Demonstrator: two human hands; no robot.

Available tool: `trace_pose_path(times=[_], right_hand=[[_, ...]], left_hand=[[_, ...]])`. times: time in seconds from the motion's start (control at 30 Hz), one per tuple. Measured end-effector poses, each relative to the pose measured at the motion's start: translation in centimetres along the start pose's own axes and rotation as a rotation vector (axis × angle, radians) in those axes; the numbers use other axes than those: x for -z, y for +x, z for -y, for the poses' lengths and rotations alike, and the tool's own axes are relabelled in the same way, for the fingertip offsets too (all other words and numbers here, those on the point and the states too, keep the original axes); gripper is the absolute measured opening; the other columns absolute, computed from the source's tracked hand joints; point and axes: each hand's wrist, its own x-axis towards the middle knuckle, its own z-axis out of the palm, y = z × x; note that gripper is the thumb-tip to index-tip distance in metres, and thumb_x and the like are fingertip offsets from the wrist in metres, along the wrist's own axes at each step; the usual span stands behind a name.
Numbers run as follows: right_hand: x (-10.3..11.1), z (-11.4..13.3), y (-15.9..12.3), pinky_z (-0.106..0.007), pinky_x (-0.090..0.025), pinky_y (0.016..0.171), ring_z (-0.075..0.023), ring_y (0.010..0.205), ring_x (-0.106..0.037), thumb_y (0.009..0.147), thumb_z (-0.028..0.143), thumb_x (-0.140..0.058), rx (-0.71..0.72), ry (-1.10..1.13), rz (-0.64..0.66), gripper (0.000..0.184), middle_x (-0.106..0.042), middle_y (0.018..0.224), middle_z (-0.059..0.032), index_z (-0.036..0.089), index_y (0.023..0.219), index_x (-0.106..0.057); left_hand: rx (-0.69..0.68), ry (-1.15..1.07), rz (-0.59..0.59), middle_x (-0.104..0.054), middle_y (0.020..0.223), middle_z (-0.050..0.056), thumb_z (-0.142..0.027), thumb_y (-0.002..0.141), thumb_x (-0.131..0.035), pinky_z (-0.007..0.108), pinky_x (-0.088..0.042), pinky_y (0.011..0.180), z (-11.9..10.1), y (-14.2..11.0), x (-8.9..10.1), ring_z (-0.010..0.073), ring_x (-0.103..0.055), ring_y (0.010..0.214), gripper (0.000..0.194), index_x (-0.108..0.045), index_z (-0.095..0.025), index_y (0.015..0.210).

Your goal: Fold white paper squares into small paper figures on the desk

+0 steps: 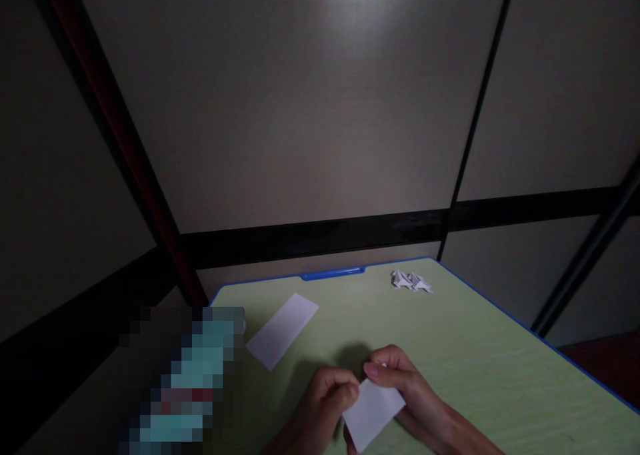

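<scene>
Near the table's front, a white sheet of paper [374, 415] is held up between both hands. My left hand [333, 398] pinches its left edge with thumb and fingers. On the upper right corner, my right hand [400, 378] is closed with its thumb lying over the paper. Some fingers of both hands are hidden behind the sheet. Beyond my left hand, a second white paper strip [283, 330] lies flat on the green table [480, 348]. Folded white paper figures [410, 281] sit close together at the table's back right.
The table has a blue rim with a blue handle [333, 273] at the back. Directly behind it stand dark panelled doors [310, 121]. A blurred-out turquoise object [195, 368] is at the table's left edge.
</scene>
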Motion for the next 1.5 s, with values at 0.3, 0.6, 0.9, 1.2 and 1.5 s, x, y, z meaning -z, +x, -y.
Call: trace_pose_path(times=[0.3,0.6,0.9,1.2,1.5], right_hand=[[0.7,0.3,0.1,-0.017,-0.022,0.035,-0.0039,0.032,-0.033,0.043,0.028,-0.070,0.083,0.139,-0.100,0.032,-0.038,0.033,0.0073,0.014,0.040,-0.042],[0.9,0.1,0.4,-0.019,-0.023,0.039,-0.0062,0.037,-0.034,0.060,0.037,-0.059,0.193,-0.033,0.002,0.033,-0.040,0.038,0.0037,0.012,0.042,-0.045],[0.4,-0.4,0.1,-0.020,-0.025,0.043,-0.0088,0.046,-0.035,0.068,0.044,-0.047,0.284,-0.505,0.033,0.034,-0.041,0.048,0.0032,0.013,0.054,-0.048],[0.0,-0.9,0.1,-0.019,-0.025,0.043,-0.0083,0.048,-0.032,0.071,0.043,-0.041,0.252,-0.691,0.094,0.033,-0.034,0.049,0.0045,0.015,0.053,-0.041],[0.4,0.1,-0.1,-0.019,-0.019,0.037,-0.0062,0.039,-0.028,0.070,0.027,-0.045,0.253,-0.649,0.113,0.024,-0.033,0.041,0.0064,0.016,0.049,-0.041]], left_hand=[[0.015,-0.149,0.154,-0.044,0.029,-0.005,-0.034,0.063,-0.040,0.015,-0.026,0.026,0.6,0.8,0.1,0.0053,-0.036,0.023,0.025,-0.044,-0.015,0.048],[-0.127,-0.244,-0.054,-0.046,0.032,-0.003,-0.032,0.064,-0.040,0.017,-0.029,0.029,0.7,1.7,0.6,0.0065,-0.040,0.026,0.028,-0.045,-0.014,0.044],[-0.157,0.046,-0.264,-0.037,0.042,-0.006,-0.039,0.062,-0.048,0.016,-0.028,0.030,0.6,2.1,0.7,0.0072,-0.037,0.037,0.028,-0.040,-0.016,0.049],[-0.246,0.301,-0.350,-0.031,0.042,-0.006,-0.036,0.068,-0.044,0.018,-0.023,0.037,0.6,1.5,0.5,0.0075,-0.032,0.040,0.032,-0.034,-0.017,0.044],[-0.344,0.414,-0.714,-0.032,0.042,-0.006,-0.031,0.069,-0.042,0.019,-0.026,0.042,-0.4,0.8,1.6,0.0091,-0.033,0.043,0.029,-0.036,-0.018,0.044]])
